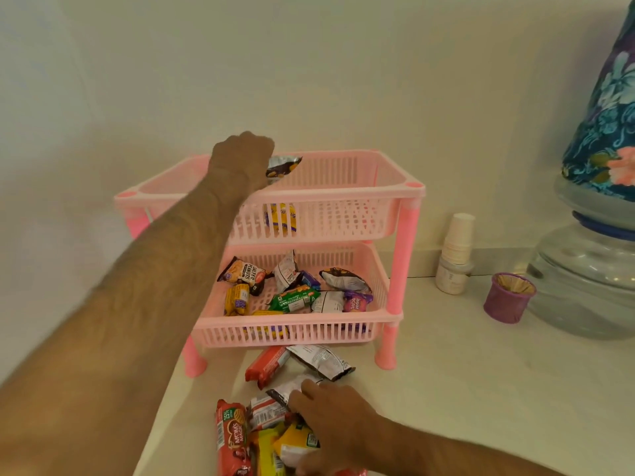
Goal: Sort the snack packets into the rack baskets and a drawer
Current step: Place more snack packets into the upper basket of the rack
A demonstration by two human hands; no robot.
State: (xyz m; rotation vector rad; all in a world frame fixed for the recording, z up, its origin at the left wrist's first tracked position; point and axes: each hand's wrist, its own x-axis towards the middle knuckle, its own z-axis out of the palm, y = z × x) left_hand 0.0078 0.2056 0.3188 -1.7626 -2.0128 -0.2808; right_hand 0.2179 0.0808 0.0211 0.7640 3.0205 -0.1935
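Mid-sort: left hand (pixel 242 156) pinching a dark packet (pixel 282 167) over the top basket (pixel 343 192), likely release next; right hand (pixel 330 412) spread flat on the pile (pixel 271 434).

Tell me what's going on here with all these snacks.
A person is sorting snack packets into a pink two-tier rack. The left hand holds a dark packet over the top basket, which already has a yellow packet inside. The lower basket holds a mixed pile of packets. The right hand rests on a white packet in the loose heap on the counter in front of the rack.
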